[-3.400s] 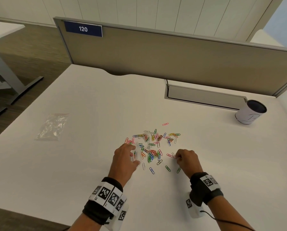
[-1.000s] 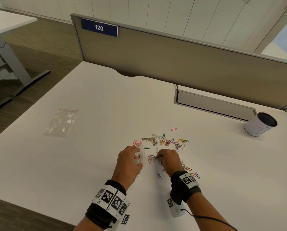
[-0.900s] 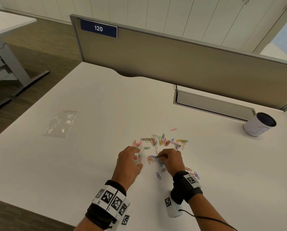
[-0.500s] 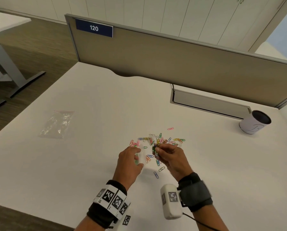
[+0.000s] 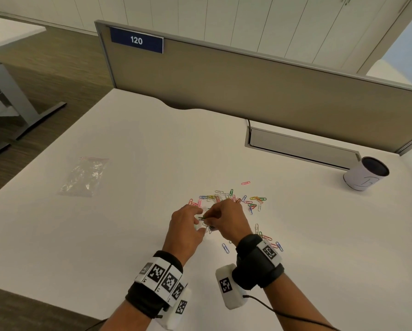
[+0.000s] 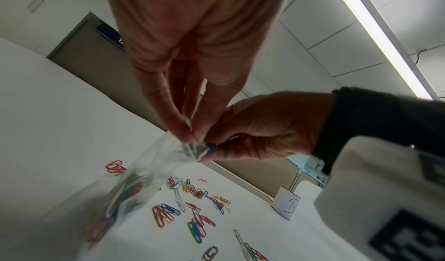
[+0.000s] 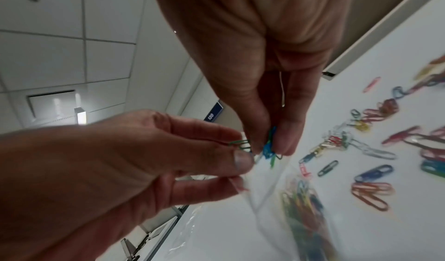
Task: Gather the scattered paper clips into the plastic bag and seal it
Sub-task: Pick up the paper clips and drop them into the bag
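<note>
My left hand [image 5: 199, 224] pinches the open mouth of a small clear plastic bag [image 6: 144, 179] just above the white desk [image 5: 128, 235]. A heap of coloured clips lies in the bag's bottom [image 7: 301, 198]. My right hand [image 5: 209, 217] pinches a few blue and green paper clips [image 7: 269, 149] at the bag's mouth, touching the left fingertips [image 6: 185, 133]. Loose coloured paper clips [image 5: 231, 199] lie scattered on the desk beyond both hands, and several more [image 5: 269, 242] lie by my right wrist.
A second crinkled clear bag [image 5: 85, 176] lies flat at the desk's left. A white cup [image 5: 365, 174] stands at the back right beside a cable tray recess [image 5: 300, 149]. A tan divider panel [image 5: 248, 91] closes the far edge.
My right hand gathered clips off the desk, rose and came left to the bag's mouth. My left hand stayed in place holding the bag.
</note>
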`<state>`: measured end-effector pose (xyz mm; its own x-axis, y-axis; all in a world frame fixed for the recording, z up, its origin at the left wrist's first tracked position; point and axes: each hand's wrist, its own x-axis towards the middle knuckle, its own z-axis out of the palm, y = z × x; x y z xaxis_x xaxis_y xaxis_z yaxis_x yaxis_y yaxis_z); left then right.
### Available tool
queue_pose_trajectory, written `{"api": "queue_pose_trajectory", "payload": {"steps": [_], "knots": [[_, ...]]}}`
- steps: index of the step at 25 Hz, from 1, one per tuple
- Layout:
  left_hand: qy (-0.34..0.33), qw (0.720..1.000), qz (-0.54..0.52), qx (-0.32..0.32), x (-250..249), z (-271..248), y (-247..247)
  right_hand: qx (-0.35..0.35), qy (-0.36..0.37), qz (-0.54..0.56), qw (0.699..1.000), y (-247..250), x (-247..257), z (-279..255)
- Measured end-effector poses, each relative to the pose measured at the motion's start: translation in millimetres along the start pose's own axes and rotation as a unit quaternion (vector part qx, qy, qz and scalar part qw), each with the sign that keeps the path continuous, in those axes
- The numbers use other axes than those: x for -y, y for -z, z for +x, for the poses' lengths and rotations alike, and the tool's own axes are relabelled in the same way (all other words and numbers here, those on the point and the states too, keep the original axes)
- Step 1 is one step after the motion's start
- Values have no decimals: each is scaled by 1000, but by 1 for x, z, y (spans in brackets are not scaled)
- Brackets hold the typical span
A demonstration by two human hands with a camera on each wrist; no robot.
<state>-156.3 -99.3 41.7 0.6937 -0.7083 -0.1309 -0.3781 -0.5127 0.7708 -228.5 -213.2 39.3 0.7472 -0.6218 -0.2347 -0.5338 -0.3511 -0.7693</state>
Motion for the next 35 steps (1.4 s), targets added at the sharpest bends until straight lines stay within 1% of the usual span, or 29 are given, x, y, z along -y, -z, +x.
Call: {"api": "queue_pose_trajectory", "payload": {"steps": [2, 6, 9, 12, 15, 17, 19, 20, 21, 22, 24, 25, 26, 27, 29, 33, 35], "knots": [[-1, 1000, 2, -5, -1, 1, 2, 6, 13, -26, 1000, -4, 6, 3], [-5, 1000, 3, -1, -1, 1, 4, 18, 7, -54, 998, -8, 12, 6], [-4, 1000, -2, -4, 1, 1, 6, 59, 1, -14, 998, -5, 12, 4], [1, 1000, -1, -10, 4, 3, 8, 74, -12, 24, 997, 2, 14, -2], [-2, 1000, 10, -9, 5, 5, 7, 79, 30, -18, 996, 3, 23, -9], [0, 1000, 16, -9, 4, 5, 7, 48, 64, 9, 997, 6, 23, -12], [2, 1000, 15, -19, 6, 5, 9, -27, 58, 37, 997, 16, 8, -16], [6, 1000, 13, -25, 6, 5, 11, -63, 43, 25, 997, 23, -6, -18], [11, 999, 14, -30, 8, 4, 13, -86, 22, -15, 996, 30, -24, -22], [14, 999, 15, -34, 10, 5, 14, -83, -13, -76, 994, 38, -43, -27], [19, 999, 19, -36, 15, 7, 16, -24, -129, -181, 975, 50, -79, -37], [21, 999, 20, -37, 16, 9, 16, -5, -178, -207, 962, 54, -92, -41], [23, 999, 21, -36, 17, 10, 15, 3, -211, -219, 953, 56, -101, -44], [24, 999, 20, -33, 16, 11, 15, 1, -227, -223, 948, 56, -106, -45], [13, 999, 20, -29, 14, 13, 14, -12, -214, -206, 955, 48, -110, -43], [-3, 1000, 17, -24, 11, 14, 12, -21, -134, -155, 979, 25, -98, -27], [-6, 999, 25, -24, 12, 15, 12, -20, -105, -148, 983, 20, -90, -18]]}}
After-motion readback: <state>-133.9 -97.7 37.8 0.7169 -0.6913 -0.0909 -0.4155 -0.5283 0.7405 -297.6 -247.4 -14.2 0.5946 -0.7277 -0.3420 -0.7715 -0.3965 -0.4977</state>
